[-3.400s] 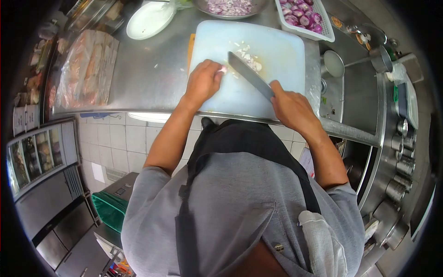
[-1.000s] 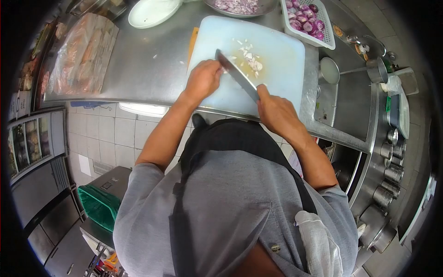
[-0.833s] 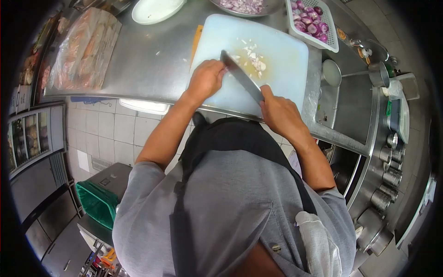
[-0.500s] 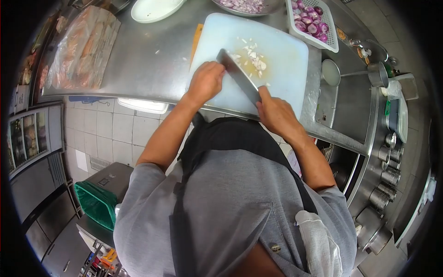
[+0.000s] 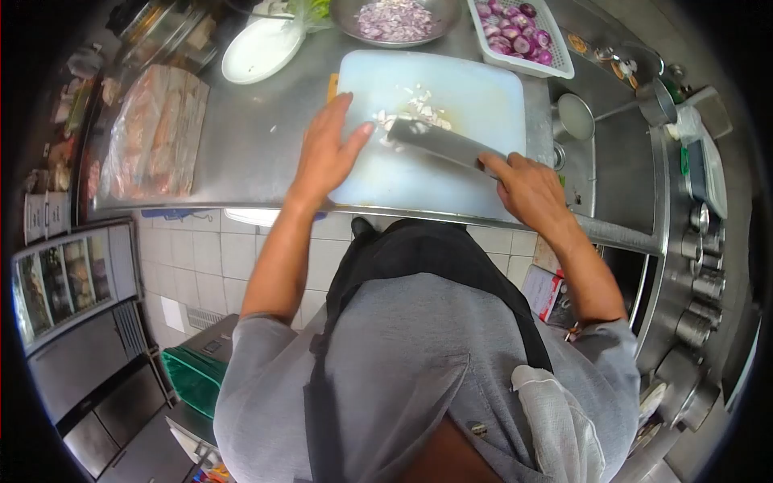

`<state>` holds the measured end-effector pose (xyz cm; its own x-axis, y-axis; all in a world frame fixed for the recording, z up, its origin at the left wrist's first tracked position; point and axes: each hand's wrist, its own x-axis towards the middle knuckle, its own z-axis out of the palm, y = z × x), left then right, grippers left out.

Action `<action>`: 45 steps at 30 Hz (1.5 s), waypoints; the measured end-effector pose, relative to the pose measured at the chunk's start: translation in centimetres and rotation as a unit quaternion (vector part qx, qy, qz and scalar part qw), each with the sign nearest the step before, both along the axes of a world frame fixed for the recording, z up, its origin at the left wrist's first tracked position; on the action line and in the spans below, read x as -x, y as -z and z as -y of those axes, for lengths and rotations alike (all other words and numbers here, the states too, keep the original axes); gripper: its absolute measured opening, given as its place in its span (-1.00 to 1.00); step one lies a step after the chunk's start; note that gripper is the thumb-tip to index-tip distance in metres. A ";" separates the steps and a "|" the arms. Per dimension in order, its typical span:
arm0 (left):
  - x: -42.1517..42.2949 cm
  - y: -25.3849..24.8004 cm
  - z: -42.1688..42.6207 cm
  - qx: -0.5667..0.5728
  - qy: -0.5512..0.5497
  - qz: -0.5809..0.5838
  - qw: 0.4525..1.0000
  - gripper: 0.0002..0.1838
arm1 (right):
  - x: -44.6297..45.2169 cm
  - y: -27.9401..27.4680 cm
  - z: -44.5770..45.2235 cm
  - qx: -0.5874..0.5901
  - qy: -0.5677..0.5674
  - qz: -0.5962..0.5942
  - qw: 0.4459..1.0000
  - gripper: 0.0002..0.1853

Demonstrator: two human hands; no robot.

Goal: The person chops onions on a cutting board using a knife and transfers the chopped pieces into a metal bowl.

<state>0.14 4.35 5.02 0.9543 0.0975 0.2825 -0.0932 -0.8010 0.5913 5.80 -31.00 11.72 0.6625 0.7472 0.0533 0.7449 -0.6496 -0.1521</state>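
My right hand [image 5: 531, 191] grips the handle of a cleaver [image 5: 444, 146], its wide blade slanting up and left across a white cutting board [image 5: 483, 88]. Some white bits cling to the blade near its far end. Along the blade's far edge lie chopped white pieces [image 5: 423, 111] that look like garlic. Over the board's left edge, my left hand [image 5: 326, 149] is open, thumb apart from the stretched fingers, holding nothing. The thumb tip is close to the white pieces.
Behind the board stand a metal bowl of chopped red onion [image 5: 394, 22], a white basket of peeled red onions [image 5: 555, 64] and a white plate [image 5: 258, 52]. A plastic-wrapped package [image 5: 157, 133] lies left. To the right, a sink [image 5: 616, 161] holds a pot [image 5: 573, 118].
My left hand has left the blade's tip, moved left and opened. The cleaver has turned flatter, its blade now against the white pieces. The view has shifted slightly.
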 end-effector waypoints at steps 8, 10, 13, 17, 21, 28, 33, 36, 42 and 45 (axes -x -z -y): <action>-6.1 -0.7 4.8 -0.147 0.157 -0.319 0.923 0.22 | -2.6 0.7 -3.0 -0.006 -0.170 0.055 0.984 -0.75; -7.9 -0.4 6.0 -0.154 0.140 -0.304 0.930 0.20 | -2.6 1.0 -3.7 -0.008 -0.202 0.040 0.978 -0.77; -10.0 -0.5 5.5 -0.180 0.085 -0.249 0.948 0.18 | -3.3 0.0 -3.1 0.014 -0.190 -0.028 0.981 -0.73; -8.8 -2.0 0.4 -0.045 -0.019 -0.176 0.983 0.20 | -6.6 -0.2 1.0 -0.007 -0.009 -0.057 0.998 -0.65; -1.5 2.4 -0.1 -0.106 0.023 -0.170 0.980 0.33 | -10.1 3.0 3.2 -0.025 0.151 0.000 0.988 -0.63; 0.2 5.5 2.7 -0.236 0.054 -0.131 0.961 0.44 | -6.0 7.3 -2.6 -0.046 0.153 -0.020 0.987 -0.63; -8.8 5.4 -1.1 -0.255 0.163 -0.096 0.948 0.46 | -0.3 3.9 -4.2 -0.091 0.142 -0.140 0.976 -0.75; -12.3 3.9 -1.6 -0.257 0.270 -0.101 0.922 0.41 | 2.4 3.9 -1.2 -0.212 0.280 -0.314 0.882 -0.77; -14.4 5.1 1.6 -0.178 0.384 -0.068 0.904 0.34 | 10.3 10.3 5.4 -0.458 0.509 -0.431 0.588 -0.73; -15.2 5.5 4.9 -0.135 0.411 -0.052 0.900 0.18 | 9.8 10.1 3.4 -0.455 0.546 -0.392 0.585 -0.74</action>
<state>15.39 -0.59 -0.48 0.6960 -0.7116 0.0960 -0.6750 -0.6029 0.4253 -4.04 -34.36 1.60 0.8054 -0.2454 -0.5395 -0.5678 -0.0582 -0.8211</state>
